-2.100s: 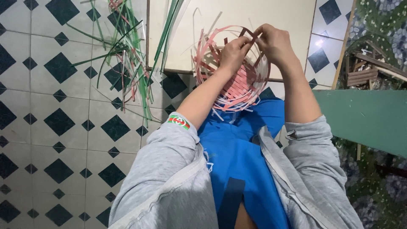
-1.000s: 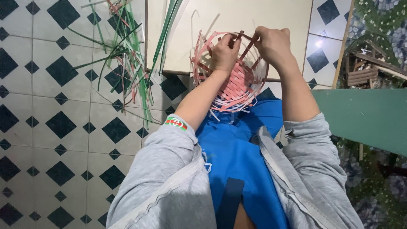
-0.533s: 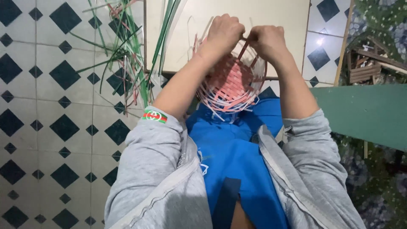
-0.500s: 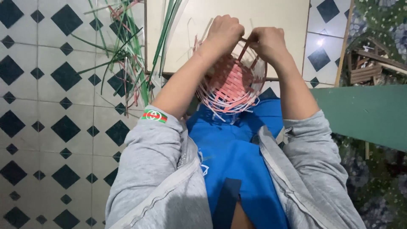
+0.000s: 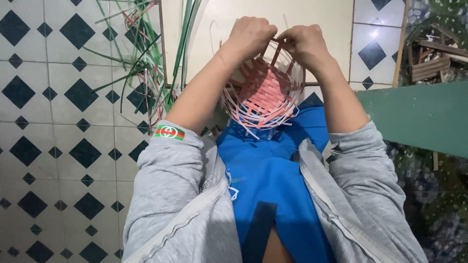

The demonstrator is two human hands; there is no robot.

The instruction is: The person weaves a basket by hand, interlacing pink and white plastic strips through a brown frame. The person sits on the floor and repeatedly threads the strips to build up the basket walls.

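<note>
loose green strips point(image 5: 146, 53) lie on the tiled floor point(image 5: 53, 122) at the left. the left hand point(image 5: 251, 35) is closed, pinching the far rim of a half-woven pink strip basket point(image 5: 263, 95) held above the lap. just beside it, the right hand point(image 5: 304, 43) is closed on the same rim. a green board point(image 5: 419, 114) stands at the right.

Tiled floor point(image 5: 58, 122) carries green strips point(image 5: 146, 53), pale board point(image 5: 321, 24).

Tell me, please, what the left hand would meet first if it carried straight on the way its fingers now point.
Most likely the right hand: the left hand curls rightward over the far rim of the pink woven basket, and the two hands' fingers nearly meet there, though depth is unclear.
</note>
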